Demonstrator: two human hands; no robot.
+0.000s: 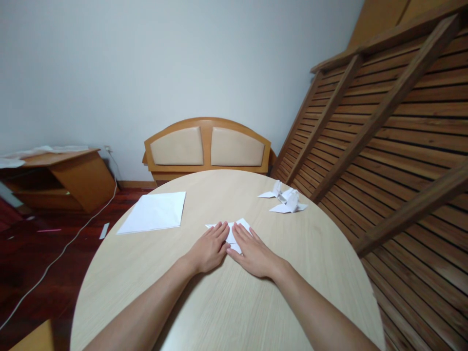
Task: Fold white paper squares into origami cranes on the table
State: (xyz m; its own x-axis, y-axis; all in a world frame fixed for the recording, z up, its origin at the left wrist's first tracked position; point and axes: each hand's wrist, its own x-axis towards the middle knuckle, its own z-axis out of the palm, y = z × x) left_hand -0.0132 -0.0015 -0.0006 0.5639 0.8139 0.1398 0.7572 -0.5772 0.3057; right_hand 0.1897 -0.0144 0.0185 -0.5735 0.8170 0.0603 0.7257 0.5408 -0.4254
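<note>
- The left hand [209, 251] and right hand [253, 254] lay flat side by side, fingers stretched out, gripping nothing, pressing down on a folded paper [237, 227].
- The folded paper sat mid-table [321, 263], between blank sheets [153, 212] and paper figures [287, 200].

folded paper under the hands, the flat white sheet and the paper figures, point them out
folded paper [231, 235]: head view, its uncovered middle strip
flat white sheet [153, 212]: head view, its middle
paper figures [290, 201]: head view, the nearer figure's body
</note>
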